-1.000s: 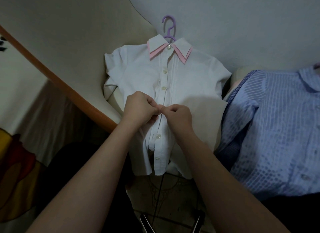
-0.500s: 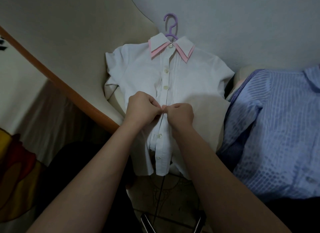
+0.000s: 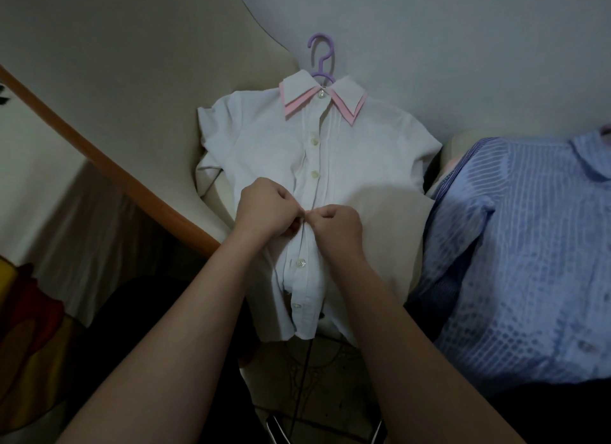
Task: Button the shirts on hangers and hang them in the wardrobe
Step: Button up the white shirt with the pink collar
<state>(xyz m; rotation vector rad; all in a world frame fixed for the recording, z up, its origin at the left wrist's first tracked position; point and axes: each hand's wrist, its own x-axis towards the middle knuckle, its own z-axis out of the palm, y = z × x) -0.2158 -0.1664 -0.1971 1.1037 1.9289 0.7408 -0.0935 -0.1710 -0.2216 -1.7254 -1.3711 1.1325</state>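
A small white shirt (image 3: 264, 139) with a pink-edged collar lies flat on a purple hanger (image 3: 321, 58), whose hook sticks out above the collar. Three buttons from the collar down look fastened. My left hand (image 3: 264, 209) and my right hand (image 3: 335, 224) meet at the middle of the placket, both pinching the cloth there. The button between them is hidden by my fingers. Two more buttons show below my hands.
A blue striped shirt (image 3: 529, 245) lies to the right, partly under the white shirt's sleeve. A beige cushioned surface (image 3: 132, 80) lies under the shirts, with an orange wooden edge (image 3: 115, 159) at the left. Dark floor and a cable show below.
My hands have stayed at the same button on the placket. The view shifted slightly, so the shirt sits a little higher and to the right in the frame.
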